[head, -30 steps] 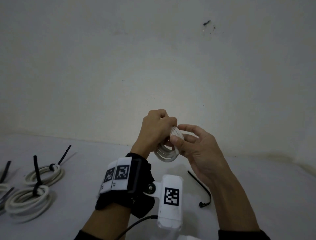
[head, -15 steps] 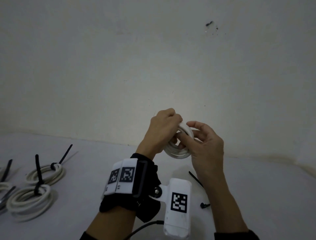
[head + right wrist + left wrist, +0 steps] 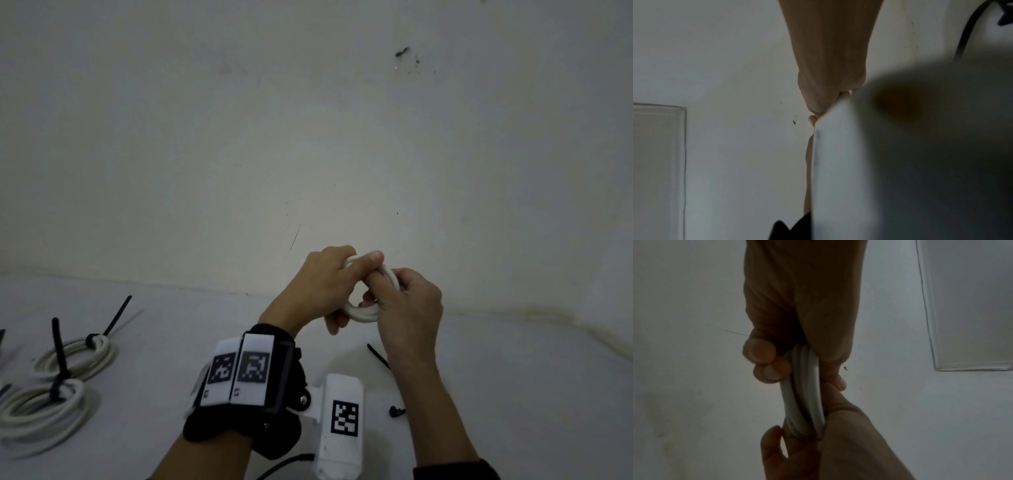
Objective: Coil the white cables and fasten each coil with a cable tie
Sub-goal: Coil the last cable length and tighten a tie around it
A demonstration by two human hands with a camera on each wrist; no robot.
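Both hands grip one small white cable coil point(image 3: 363, 313) above the table: left hand point(image 3: 318, 284) curled around it, right hand point(image 3: 407, 308) pinching it.

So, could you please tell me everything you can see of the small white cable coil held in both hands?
The small white cable coil is a tight ring of several round, smooth loops lying side by side, held up above the table. The left hand grips one side and the right hand the other, thumbs and fingers curled round its loops. No tie shows on it.
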